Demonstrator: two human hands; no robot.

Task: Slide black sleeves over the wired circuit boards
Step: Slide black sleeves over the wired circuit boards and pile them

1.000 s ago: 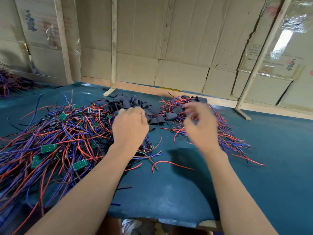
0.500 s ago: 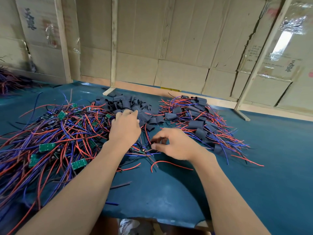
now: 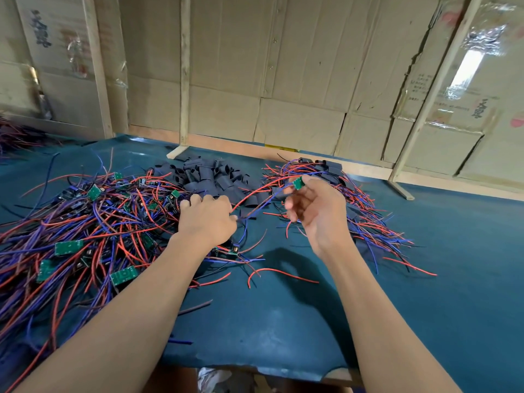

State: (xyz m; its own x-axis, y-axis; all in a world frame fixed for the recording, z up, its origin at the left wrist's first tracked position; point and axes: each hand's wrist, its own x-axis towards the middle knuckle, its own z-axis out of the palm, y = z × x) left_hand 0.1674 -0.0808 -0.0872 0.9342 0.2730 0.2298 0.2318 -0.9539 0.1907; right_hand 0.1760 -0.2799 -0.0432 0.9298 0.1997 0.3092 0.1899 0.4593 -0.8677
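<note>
Green and small, a rectangular circuit board point(image 3: 297, 183) is being pinched near the fingertips of the right hand point(image 3: 317, 212), just right of the frame's centre. That hand is holding it raised above the blue-green table covering point(image 3: 283, 321), thumb and forefinger closed on it and the other fingers loosely curled below. Lifting it this way is probably drawing its red and blue wires point(image 3: 255, 198) out straight, so a sleeve can be threaded along them. Those wires are running down and left toward the left hand point(image 3: 208, 219), which is lying knuckles-up at mid-frame with fingers bent; it seems to be gripping the wire ends, though the fingertips are hidden.

Black flattened tubing sleeves point(image 3: 207, 177) are lying heaped just above the left hand, within easy reach of both hands. Bare boards with tangled red and blue leads point(image 3: 85, 231) are filling the left of the frame, apparently the stock awaiting sleeves. Boards already in black sleeves point(image 3: 334, 168) are piled behind the right hand, at upper right of the table, seemingly finished pieces.
</note>
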